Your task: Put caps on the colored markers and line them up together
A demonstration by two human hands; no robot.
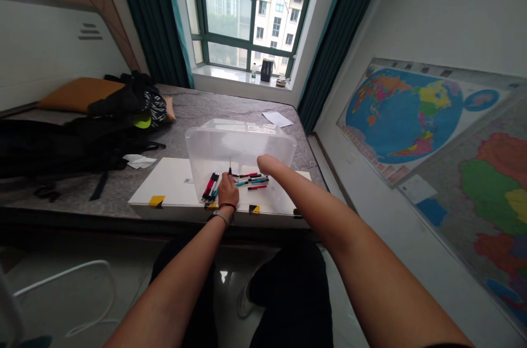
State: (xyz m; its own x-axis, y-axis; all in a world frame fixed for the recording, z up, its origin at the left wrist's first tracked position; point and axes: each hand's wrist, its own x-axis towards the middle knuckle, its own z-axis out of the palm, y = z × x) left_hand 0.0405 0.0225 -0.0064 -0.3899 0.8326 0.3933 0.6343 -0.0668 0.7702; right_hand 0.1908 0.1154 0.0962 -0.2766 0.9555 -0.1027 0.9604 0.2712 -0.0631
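Pens [257, 179] lie over a white box [160, 180], seemingly on a bed [177, 104].

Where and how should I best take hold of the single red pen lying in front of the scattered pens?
Probably pinch the red pen at mid-barrel, coming from above, fingertips on its near and far sides: it is slim, lies crosswise to you, and a gap separates it from the scattered pens.

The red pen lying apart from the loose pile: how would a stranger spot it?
From the window, come down to the clear tub. Find the loose pens right of the left hand. Of these, the red pen lies separately, nearest the person.
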